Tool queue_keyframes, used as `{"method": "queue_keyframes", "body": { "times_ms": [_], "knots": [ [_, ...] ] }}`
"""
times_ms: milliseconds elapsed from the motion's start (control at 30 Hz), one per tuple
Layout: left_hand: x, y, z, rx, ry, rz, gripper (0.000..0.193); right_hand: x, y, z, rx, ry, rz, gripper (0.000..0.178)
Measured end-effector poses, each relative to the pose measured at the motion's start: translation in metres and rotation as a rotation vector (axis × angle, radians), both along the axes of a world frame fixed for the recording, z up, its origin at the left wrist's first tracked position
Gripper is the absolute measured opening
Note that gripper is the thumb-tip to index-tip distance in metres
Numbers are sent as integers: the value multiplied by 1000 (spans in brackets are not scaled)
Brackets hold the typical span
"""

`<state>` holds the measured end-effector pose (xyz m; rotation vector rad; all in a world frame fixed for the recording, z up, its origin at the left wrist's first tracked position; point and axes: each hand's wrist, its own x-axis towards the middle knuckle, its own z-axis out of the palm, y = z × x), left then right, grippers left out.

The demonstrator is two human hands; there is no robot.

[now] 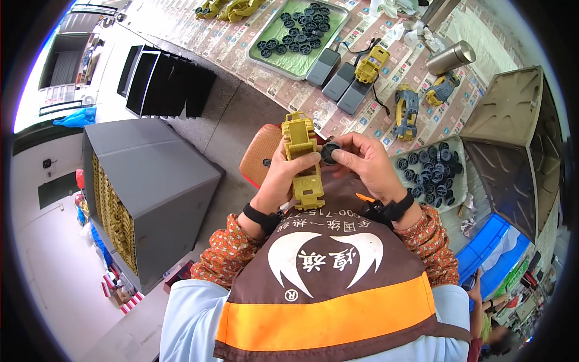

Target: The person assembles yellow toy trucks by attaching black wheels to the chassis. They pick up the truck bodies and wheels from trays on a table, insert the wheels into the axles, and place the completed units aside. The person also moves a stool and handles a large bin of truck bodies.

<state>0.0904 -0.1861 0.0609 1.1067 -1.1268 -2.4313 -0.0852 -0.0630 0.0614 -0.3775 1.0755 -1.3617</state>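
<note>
Left hand [282,175] fingers wrapped around olive toy truck body [304,161], frame centre | right hand [365,163] fingers pinching black wheel [329,152] against it | tray of black wheels [431,172] right on surface [241,42]

We see a matt olive plastic toy truck chassis [303,158], a dull black rubbery wheel [329,152], a brushed metal flask [451,58], and a smooth grey tray [265,58].
</note>
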Motion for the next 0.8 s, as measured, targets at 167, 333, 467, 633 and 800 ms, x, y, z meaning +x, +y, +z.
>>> {"method": "queue_keyframes", "body": {
  "times_ms": [167, 333, 467, 633, 800],
  "knots": [
    [-5, -1, 17, 86, 188, 57, 51, -5, 8, -8, 31, 0, -66, 21],
    [-7, -7, 20, 238, 322, 98, 63, -5, 7, 5, 53, 203, -128, 15],
    [-8, -6, 23, 177, 349, 80, 68, 3, -2, 19, -34, 588, -223, 13],
    [-5, -4, 21, 171, 463, 34, 71, 19, -16, 46, -124, 869, -355, 16],
    [-3, 2, 24, 130, 395, 89, 67, 27, -20, 44, -199, 1102, -395, 20]
  ]
}}
